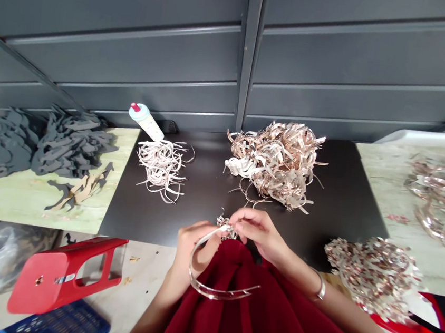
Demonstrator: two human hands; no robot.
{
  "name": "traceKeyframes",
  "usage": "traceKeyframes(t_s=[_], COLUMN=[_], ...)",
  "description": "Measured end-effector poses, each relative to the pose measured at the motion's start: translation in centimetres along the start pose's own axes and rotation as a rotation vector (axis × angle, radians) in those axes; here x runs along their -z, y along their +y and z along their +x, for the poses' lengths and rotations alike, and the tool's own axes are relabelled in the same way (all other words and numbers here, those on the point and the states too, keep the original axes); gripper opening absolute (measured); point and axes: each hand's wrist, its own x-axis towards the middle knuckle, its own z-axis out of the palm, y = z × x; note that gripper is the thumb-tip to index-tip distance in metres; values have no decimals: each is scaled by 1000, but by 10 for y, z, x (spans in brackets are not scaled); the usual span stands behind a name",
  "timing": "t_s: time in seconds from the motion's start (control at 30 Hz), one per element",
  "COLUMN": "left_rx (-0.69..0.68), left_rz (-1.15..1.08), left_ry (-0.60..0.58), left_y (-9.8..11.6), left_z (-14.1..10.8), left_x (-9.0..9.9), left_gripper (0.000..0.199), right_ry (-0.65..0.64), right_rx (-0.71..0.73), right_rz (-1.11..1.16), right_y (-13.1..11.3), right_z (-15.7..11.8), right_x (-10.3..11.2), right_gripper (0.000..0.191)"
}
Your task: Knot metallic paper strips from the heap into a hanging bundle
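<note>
Metallic strip (209,293) in a narrow grip, left hand (197,244) and right hand (258,230) (both angled inward)

Beyond the grip stands a dark gray paneled wall (158,54) with horizontal seams and a vertical post (250,58). Forward of the grip, a black tabletop (204,186) reflects light between pale green surfaces (4,204). Left of and below the grip, a red stool (39,285) occupies the light floor (145,280).

Two hands (200,243) (257,234), one bottle (148,122) and one bracelet (321,287) show.
</note>
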Motion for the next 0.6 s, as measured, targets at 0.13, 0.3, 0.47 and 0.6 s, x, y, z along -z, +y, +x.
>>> traceKeyframes(t_s=[0.13, 0.3, 0.47, 0.6], left_rx=[-62, 222, 474, 325], left_rz=[60, -281, -536, -410], left_ry=[-63, -206, -172, -201], left_y=[-1, -10, -24, -23], left_z=[4, 10, 12, 13], left_x=[6, 0, -11, -5], left_gripper=[37, 34, 46, 39], right_ry=[29, -113, -86, -53], right_rx=[169, 42, -80, -44], right_rz=[-356, -178, 57, 3], right_y=[-12, -14, 0, 0], right_z=[-2, 3, 10, 9], right_x=[2, 8, 12, 8], right_gripper=[8, 15, 19, 12])
